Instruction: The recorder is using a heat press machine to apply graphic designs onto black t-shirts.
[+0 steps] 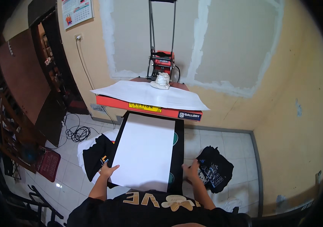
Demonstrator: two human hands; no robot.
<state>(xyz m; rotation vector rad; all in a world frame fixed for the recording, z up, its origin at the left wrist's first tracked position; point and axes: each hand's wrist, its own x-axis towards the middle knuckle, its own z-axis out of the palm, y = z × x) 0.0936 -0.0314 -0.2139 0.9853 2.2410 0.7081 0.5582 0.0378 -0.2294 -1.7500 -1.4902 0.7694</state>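
Observation:
A large white sheet point(142, 149) lies flat over the black lower plate point(178, 151) of a heat press. My left hand point(107, 171) is at the sheet's near left edge, its thumb stretched over the white surface and its fingers apart beside the plate. By the plate's right edge is my right hand point(191, 170), slightly blurred, fingers spread with nothing visible in them. Above the far end of the sheet sits the raised red upper plate point(112, 103). Another white sheet point(123, 90) is draped on top of it, under a white crumpled lump point(161, 81).
Dark printed fabric point(220, 168) hangs or lies right of the press. Black cloth point(95, 155) over white cloth is at its left. A coiled black cable point(78, 133) rests on the tiled floor. The press's tall lever point(162, 34) rises against the wall.

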